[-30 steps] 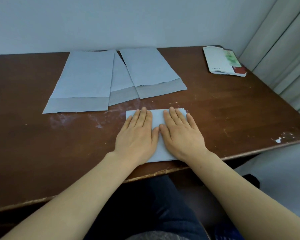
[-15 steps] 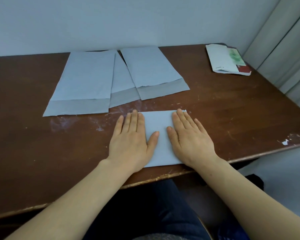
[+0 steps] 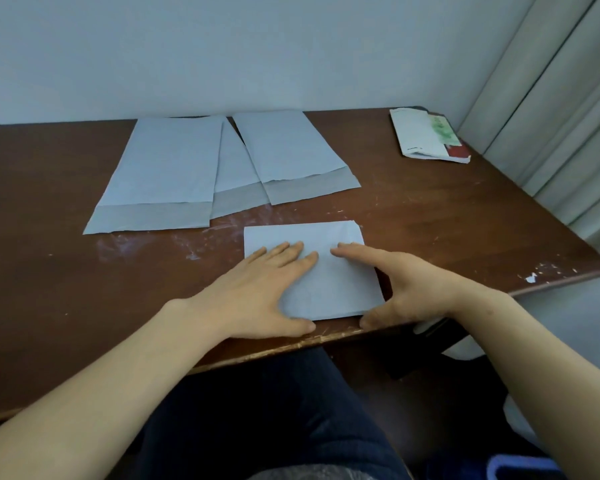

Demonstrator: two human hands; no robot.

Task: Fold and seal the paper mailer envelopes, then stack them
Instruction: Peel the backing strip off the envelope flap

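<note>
We see the folded mailer [image 3: 329, 275] lying flat at the near edge of the bench [image 3: 49, 289], right in front of us. Our left hand [image 3: 257, 296] rests palm down on its left part, fingers [image 3: 291, 254] straight and together, released and grasping nothing, with the thumb stretched along the near edge of the paper. Our right hand [image 3: 409, 289] stands arched at the mailer's right edge. Its forefinger reaches out straight over the paper towards the left hand's fingertips, and its thumb touches down by the near right corner. Those fingers too are released, not clenched round the paper, though we cannot tell how hard they press.

Farther back, three flat mailers [image 3: 167, 168] lie side by side with their flaps open towards us. The middle one is partly tucked under its two neighbours. They lie apart from the folded one. A printed packet [image 3: 426, 136] sits at the far right corner, near the curtain [image 3: 551, 116]. The bench top shows pale scuffs between the flat mailers and the folded one.
</note>
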